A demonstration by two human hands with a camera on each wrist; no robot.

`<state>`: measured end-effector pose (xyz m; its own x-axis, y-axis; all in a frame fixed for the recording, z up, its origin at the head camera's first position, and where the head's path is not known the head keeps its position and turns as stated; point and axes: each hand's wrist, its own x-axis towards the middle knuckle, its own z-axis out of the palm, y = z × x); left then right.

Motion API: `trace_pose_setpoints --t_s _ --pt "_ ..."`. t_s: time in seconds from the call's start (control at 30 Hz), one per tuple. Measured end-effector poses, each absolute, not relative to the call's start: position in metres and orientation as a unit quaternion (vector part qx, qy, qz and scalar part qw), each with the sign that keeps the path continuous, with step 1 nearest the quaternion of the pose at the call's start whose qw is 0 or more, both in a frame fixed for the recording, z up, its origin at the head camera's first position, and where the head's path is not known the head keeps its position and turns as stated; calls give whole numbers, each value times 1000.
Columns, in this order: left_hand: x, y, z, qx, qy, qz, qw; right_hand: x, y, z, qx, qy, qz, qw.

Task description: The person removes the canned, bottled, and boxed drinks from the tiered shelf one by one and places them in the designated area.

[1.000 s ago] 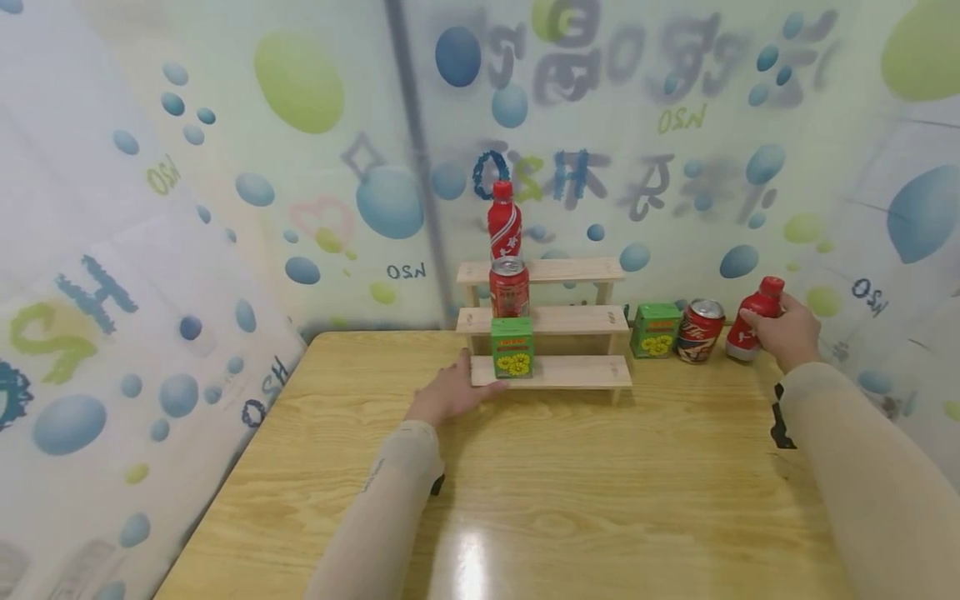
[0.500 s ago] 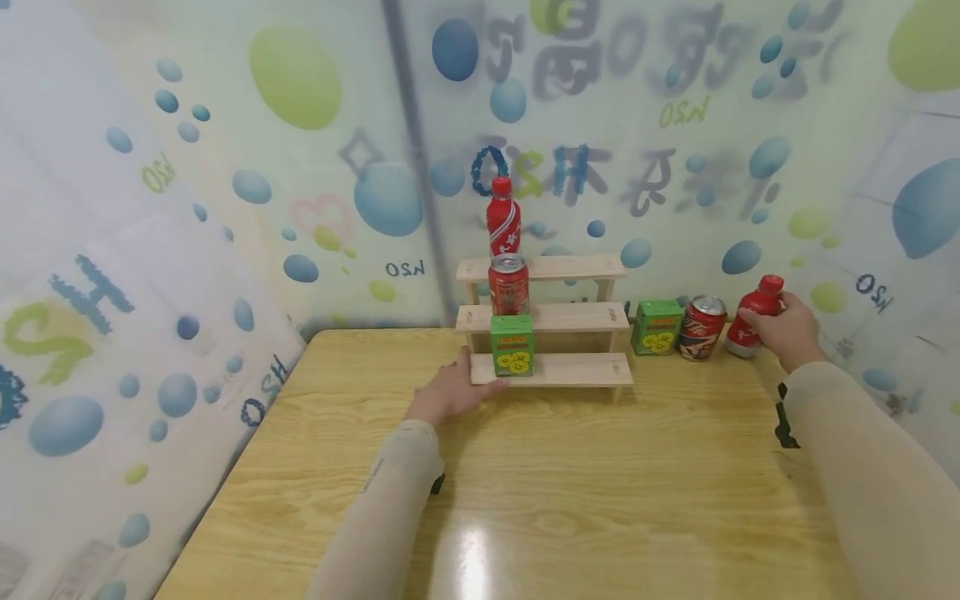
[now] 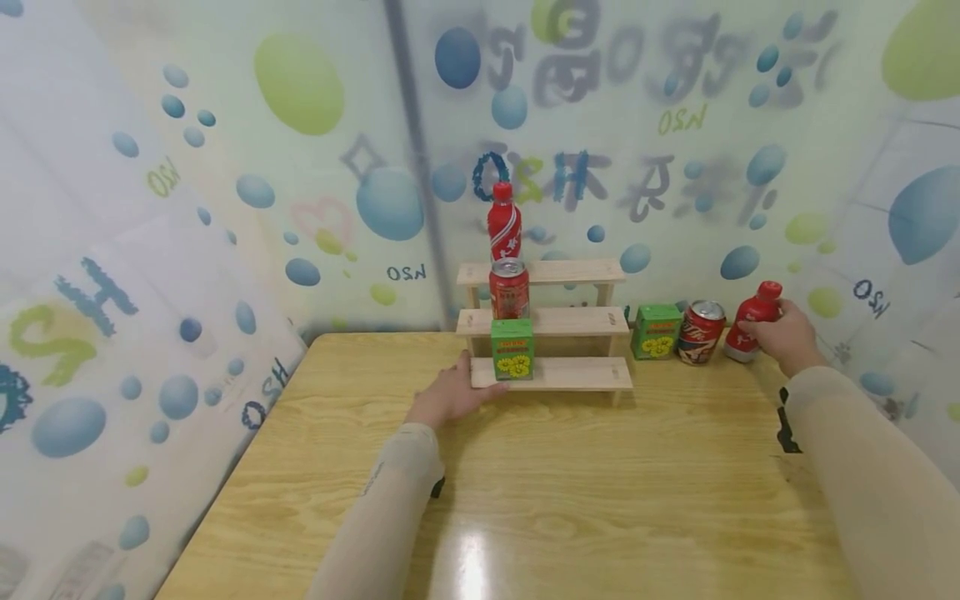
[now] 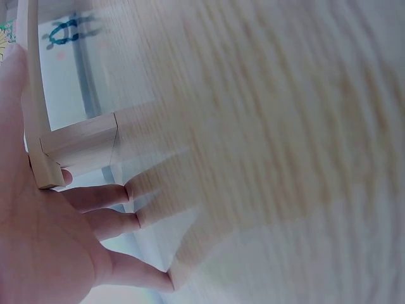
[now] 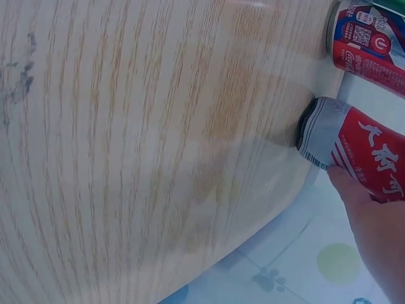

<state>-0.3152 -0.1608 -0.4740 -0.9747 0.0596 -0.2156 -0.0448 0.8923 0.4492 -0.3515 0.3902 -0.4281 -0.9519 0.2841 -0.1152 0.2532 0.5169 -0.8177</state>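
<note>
My right hand (image 3: 791,337) grips a red soda bottle (image 3: 753,323) with a red cap at the right end of the row. In the right wrist view the bottle (image 5: 361,145) shows white characters; its base is at the tabletop. My left hand (image 3: 453,390) rests at the left end of the wooden three-step shelf (image 3: 577,373). Its thumb lies along the lowest step's front edge; in the left wrist view, straight spread fingers (image 4: 104,221) touch the table. One behind another on the shelf stand a green drink carton (image 3: 513,352), a red can (image 3: 509,292) and a red bottle (image 3: 504,223).
Right of the shelf, a green carton (image 3: 657,333) and a red can (image 3: 702,333) stand beside the held bottle. Printed curtains (image 3: 360,292) close in the wooden table (image 3: 585,492) at the back and both sides.
The view tips slightly. My right hand stays on the bottle and my left hand stays at the shelf; no object visibly changes place.
</note>
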Motion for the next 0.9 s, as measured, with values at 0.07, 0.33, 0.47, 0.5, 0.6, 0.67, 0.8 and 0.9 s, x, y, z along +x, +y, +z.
trace_pose_setpoints --t_s 0.07,0.33,0.47,0.5,0.6,0.67,0.8,0.9 --pt "-316 -160 -474 3 966 233 113 -351 390 -427 -157 -871 465 16" --pt "-314 -160 -473 -2 966 234 115 -351 392 -423 -150 -874 463 16" --pt "-314 -160 -474 1 965 232 117 -350 392 -423 -149 -877 457 15" --pt "-313 -160 -474 2 965 232 118 -349 392 -422 -151 -878 455 18" --pt "-313 -160 -474 4 965 233 117 -347 392 -418 -155 -879 451 25" --pt "-313 -159 -473 5 965 233 116 -347 391 -414 -153 -878 453 33" --pt "-312 -160 -471 4 965 234 115 -350 389 -400 -133 -880 453 57" --pt "-312 -160 -470 4 966 234 114 -353 384 -390 -114 -888 436 96"
